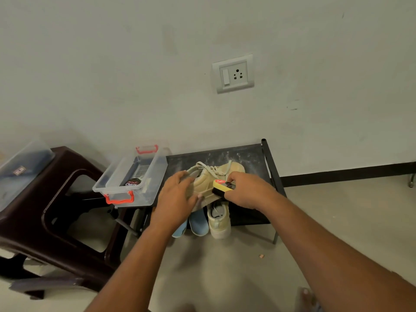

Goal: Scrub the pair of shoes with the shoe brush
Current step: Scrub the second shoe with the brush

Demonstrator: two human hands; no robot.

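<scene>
A beige lace-up shoe [215,176] lies over the top shelf of a black shoe rack [252,155]. My left hand [177,194] grips its heel end. My right hand [247,190] holds a yellow shoe brush [221,186] with black bristles and a red label, pressed against the shoe's side. The second beige shoe [218,219] stands on the rack's lower shelf, heel toward me.
A clear plastic box [126,176] with red latches, holding a polish tin, sits at the rack's left end. Blue slippers [198,224] lie beside the lower shoe. A dark brown plastic stool [67,199] stands left. A wall socket [233,74] is above.
</scene>
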